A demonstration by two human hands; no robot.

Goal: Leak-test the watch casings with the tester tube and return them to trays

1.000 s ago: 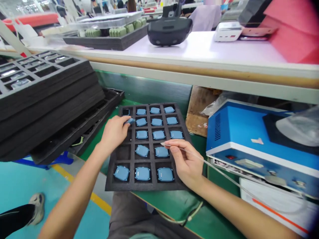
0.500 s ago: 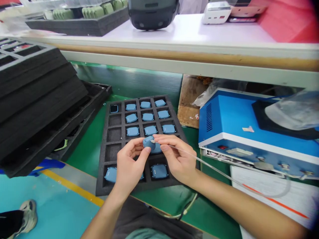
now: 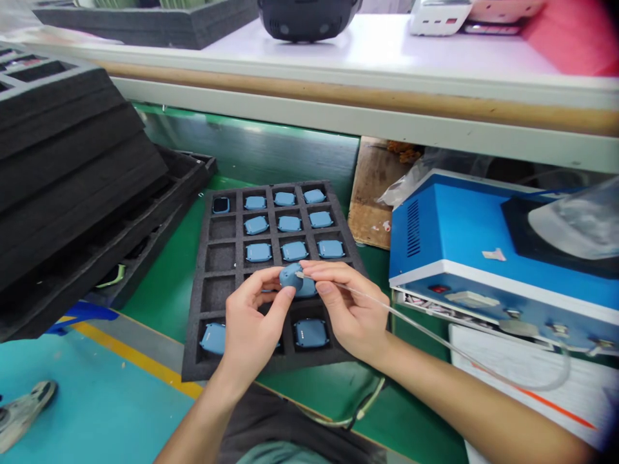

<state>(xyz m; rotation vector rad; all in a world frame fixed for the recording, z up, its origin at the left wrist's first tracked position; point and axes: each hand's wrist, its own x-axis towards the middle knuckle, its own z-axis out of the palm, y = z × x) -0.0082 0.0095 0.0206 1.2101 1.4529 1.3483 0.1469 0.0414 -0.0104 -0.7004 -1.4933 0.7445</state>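
Observation:
Between the thumb and fingers of my left hand (image 3: 256,316) is a blue watch case (image 3: 290,276), tilted up over a black foam tray (image 3: 192,335). My right hand (image 3: 355,316) pinches the end of a thin clear tube (image 3: 416,325), whose tip meets the side of that case. Fingers hide the exact contact spot. Below and beyond my hands, several blue watch cases (image 3: 294,250) sit in the tray's compartments. One watch (image 3: 221,205) at the far left corner shows a dark screen.
On the right stands a blue machine (image 3: 420,232), with the tube running to its front, and papers (image 3: 532,374) before it. Stacked black foam trays (image 3: 72,148) lean at left. A white shelf (image 3: 387,58) crosses above. Someone's shoe (image 3: 29,409) is on the floor.
The view has shifted slightly, and the shoe at lower left has moved left. Both hands keep the same hold on the watch case and tube.

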